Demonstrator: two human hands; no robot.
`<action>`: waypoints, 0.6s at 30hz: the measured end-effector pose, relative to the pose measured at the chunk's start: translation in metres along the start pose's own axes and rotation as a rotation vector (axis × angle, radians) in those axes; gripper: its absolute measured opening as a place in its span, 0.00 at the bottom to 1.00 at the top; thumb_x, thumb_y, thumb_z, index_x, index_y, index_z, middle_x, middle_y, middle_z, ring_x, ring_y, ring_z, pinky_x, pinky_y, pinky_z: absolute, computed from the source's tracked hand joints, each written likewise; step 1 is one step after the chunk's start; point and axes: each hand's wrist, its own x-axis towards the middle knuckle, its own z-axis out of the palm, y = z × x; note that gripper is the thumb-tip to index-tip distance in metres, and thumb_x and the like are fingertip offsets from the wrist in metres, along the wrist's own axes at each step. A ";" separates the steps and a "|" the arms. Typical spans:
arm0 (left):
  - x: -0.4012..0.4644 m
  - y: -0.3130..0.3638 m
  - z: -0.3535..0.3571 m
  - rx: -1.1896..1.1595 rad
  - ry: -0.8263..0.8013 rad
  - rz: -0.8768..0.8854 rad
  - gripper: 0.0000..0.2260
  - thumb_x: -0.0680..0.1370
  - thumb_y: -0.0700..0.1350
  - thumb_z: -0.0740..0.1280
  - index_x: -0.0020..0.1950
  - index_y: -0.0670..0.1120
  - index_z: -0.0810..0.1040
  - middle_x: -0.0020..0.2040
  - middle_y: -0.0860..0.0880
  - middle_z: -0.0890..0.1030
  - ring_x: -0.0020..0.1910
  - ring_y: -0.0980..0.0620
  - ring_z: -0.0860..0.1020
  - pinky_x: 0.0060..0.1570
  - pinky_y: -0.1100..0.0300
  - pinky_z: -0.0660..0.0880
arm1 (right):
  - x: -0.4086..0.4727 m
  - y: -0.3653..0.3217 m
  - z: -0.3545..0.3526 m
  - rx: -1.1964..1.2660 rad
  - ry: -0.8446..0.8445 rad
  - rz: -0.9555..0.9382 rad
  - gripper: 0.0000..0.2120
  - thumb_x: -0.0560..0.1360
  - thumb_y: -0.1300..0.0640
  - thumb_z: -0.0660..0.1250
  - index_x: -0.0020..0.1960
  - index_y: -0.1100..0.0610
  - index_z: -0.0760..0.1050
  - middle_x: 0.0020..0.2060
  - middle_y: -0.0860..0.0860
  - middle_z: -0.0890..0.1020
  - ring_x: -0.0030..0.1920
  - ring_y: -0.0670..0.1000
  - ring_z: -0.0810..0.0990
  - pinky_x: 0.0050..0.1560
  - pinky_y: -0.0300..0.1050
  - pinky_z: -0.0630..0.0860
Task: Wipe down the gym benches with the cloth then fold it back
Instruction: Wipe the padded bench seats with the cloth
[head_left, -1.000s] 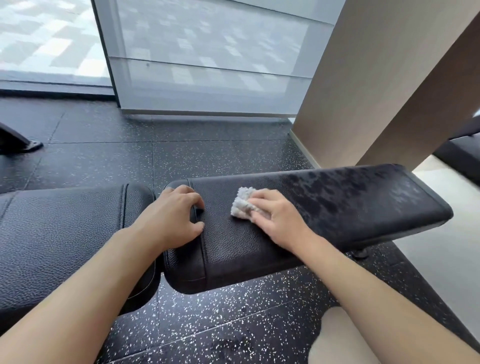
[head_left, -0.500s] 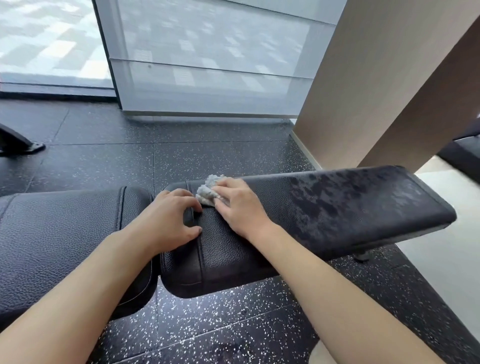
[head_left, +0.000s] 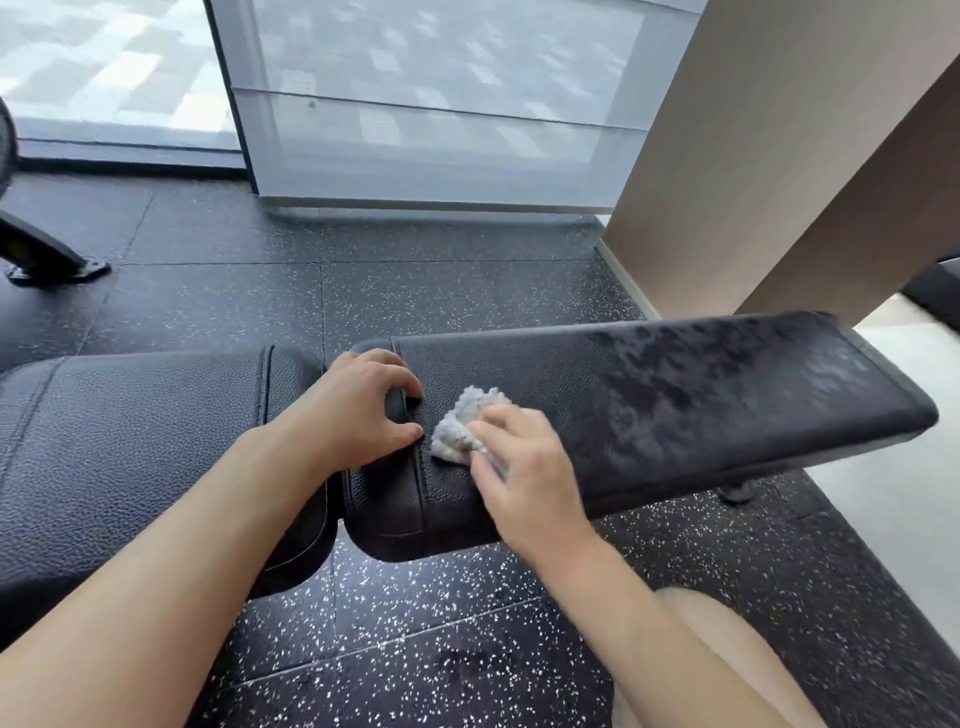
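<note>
A black padded gym bench runs across the head view in two parts: a left pad (head_left: 130, 441) and a right pad (head_left: 727, 395) whose right half shows wet streaks. A small crumpled light-grey cloth (head_left: 465, 421) lies on the right pad near its left end. My right hand (head_left: 524, 478) presses down on the cloth, which sticks out past the fingertips. My left hand (head_left: 358, 410) rests on the left end of the right pad, fingers curled over its seam next to the gap between the pads.
Speckled black rubber floor (head_left: 415, 623) lies under the bench. A glass wall (head_left: 415, 104) stands behind, a beige column (head_left: 753, 156) at the right. A black machine foot (head_left: 47, 260) sits at the far left. My knee (head_left: 727, 665) shows at the bottom right.
My right hand has slid the cloth from the pad's far left edge back toward me and slightly right. My left hand has stayed on the seam.
</note>
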 end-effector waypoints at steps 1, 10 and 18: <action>0.002 0.000 0.000 0.000 -0.001 -0.003 0.18 0.70 0.56 0.78 0.59 0.57 0.84 0.68 0.54 0.76 0.72 0.47 0.71 0.76 0.51 0.63 | -0.019 -0.015 0.001 0.018 -0.014 -0.027 0.12 0.77 0.59 0.69 0.59 0.55 0.83 0.58 0.47 0.80 0.60 0.52 0.76 0.63 0.47 0.73; 0.001 0.008 0.002 0.037 0.001 -0.036 0.17 0.71 0.54 0.76 0.59 0.54 0.83 0.68 0.52 0.75 0.70 0.44 0.70 0.75 0.51 0.64 | -0.036 0.067 -0.042 -0.086 0.092 0.072 0.13 0.80 0.54 0.68 0.60 0.60 0.83 0.58 0.50 0.80 0.59 0.53 0.76 0.63 0.56 0.75; 0.002 0.052 0.004 0.198 0.065 -0.021 0.16 0.76 0.50 0.69 0.63 0.51 0.81 0.67 0.51 0.77 0.66 0.43 0.73 0.63 0.43 0.75 | -0.021 0.039 -0.027 -0.093 0.127 0.079 0.10 0.77 0.58 0.68 0.56 0.54 0.83 0.54 0.46 0.80 0.55 0.52 0.75 0.57 0.55 0.75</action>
